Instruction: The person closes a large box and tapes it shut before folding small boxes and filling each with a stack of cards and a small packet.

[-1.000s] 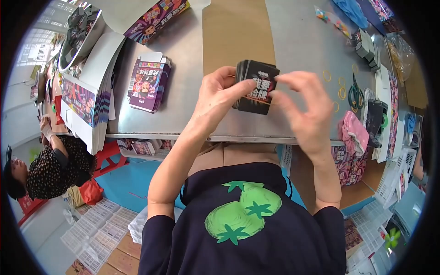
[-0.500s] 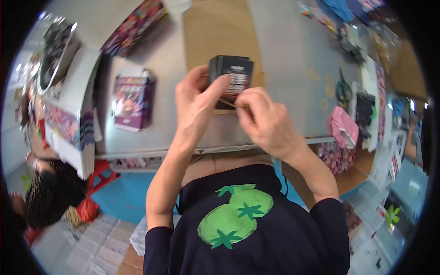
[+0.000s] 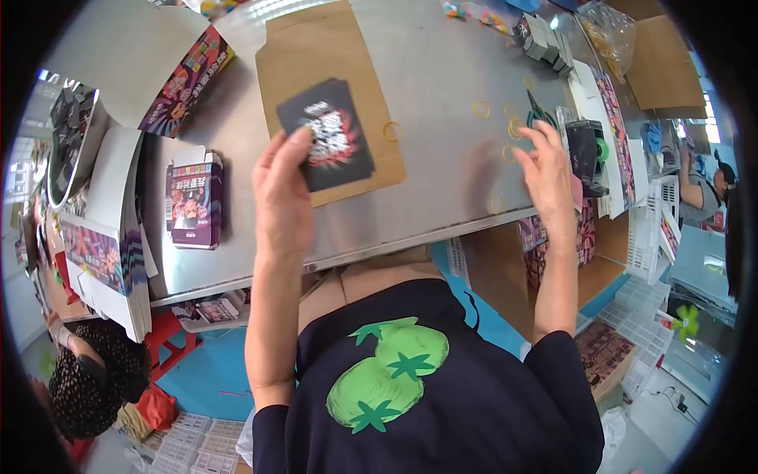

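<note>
My left hand (image 3: 280,197) grips a stack of black cards (image 3: 359,150) by its left edge, the thumb lying on the top card. White lettering with a red splash is printed on that card. The stack is tilted above a flat brown cardboard sheet (image 3: 284,59). My right hand (image 3: 549,182) is apart from the cards, over the right side of the metal table, with its fingers spread and nothing between them. Just left of its fingertips lie several yellow rubber bands (image 3: 508,155). Dark green-handled scissors (image 3: 537,110) lie beyond the fingers.
A purple printed card box (image 3: 197,201) stands on the table (image 3: 442,47) at left, its top flap raised. Larger printed cartons (image 3: 103,253) line the left edge. A black tape dispenser (image 3: 586,158) sits at right. A co-worker (image 3: 91,379) is at lower left, another person (image 3: 707,182) at far right.
My right hand has left the card stack, moved right toward the rubber bands, and opened. My left hand still holds the cards, now further left over the cardboard. The view has shifted.
</note>
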`<action>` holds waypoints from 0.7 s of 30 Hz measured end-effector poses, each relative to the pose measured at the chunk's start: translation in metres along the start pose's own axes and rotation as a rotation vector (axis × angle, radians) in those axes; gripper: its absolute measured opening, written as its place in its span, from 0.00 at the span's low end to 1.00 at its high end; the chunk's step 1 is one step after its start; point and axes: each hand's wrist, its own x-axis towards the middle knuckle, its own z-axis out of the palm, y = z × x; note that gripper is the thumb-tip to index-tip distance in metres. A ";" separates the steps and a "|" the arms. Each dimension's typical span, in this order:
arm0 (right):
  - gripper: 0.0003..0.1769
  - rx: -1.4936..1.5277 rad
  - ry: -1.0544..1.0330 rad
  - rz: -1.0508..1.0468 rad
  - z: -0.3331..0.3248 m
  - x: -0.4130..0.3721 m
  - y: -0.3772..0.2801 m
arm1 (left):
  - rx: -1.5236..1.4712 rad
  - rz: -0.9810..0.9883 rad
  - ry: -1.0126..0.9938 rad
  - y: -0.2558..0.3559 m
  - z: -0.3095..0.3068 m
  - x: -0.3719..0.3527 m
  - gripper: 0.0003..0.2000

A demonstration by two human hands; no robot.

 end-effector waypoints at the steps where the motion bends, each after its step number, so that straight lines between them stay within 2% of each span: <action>1: 0.14 0.003 0.008 -0.004 0.000 -0.004 0.009 | 0.027 -0.041 -0.038 -0.001 0.005 -0.006 0.13; 4: 0.18 0.106 0.045 0.005 -0.004 -0.014 -0.003 | 0.076 -0.114 -0.111 -0.011 0.021 -0.019 0.13; 6: 0.21 0.619 -0.253 0.147 0.002 -0.028 -0.034 | 0.085 -0.096 -0.157 -0.016 0.025 -0.026 0.14; 8: 0.24 1.145 -0.374 0.001 0.029 -0.046 -0.064 | 0.136 -0.078 -0.202 -0.029 0.030 -0.031 0.16; 10: 0.25 1.188 -0.402 0.002 0.036 -0.048 -0.082 | 0.176 -0.075 -0.249 -0.033 0.032 -0.037 0.17; 12: 0.26 1.223 -0.460 0.009 0.037 -0.044 -0.094 | 0.342 -0.021 -0.249 -0.029 0.033 -0.043 0.18; 13: 0.26 1.230 -0.461 -0.006 0.033 -0.037 -0.098 | 0.421 0.014 -0.246 -0.026 0.033 -0.040 0.19; 14: 0.25 1.096 -0.397 -0.048 0.024 -0.029 -0.103 | 0.426 0.024 -0.237 -0.022 0.029 -0.035 0.19; 16: 0.25 0.828 -0.279 -0.118 0.015 -0.015 -0.110 | 0.486 0.100 -0.088 -0.013 0.015 -0.024 0.20; 17: 0.25 0.832 -0.298 -0.120 0.021 -0.009 -0.112 | 0.515 0.132 -0.009 -0.011 0.008 -0.019 0.20; 18: 0.24 0.634 -0.220 -0.264 0.031 -0.002 -0.112 | 0.518 0.130 0.008 -0.017 -0.003 -0.011 0.20; 20: 0.24 0.230 -0.056 -0.541 0.052 0.011 -0.112 | 0.986 0.361 0.048 -0.039 -0.033 0.010 0.21; 21: 0.24 0.232 -0.070 -0.544 0.061 0.013 -0.111 | 1.220 0.471 0.065 -0.043 -0.039 0.016 0.22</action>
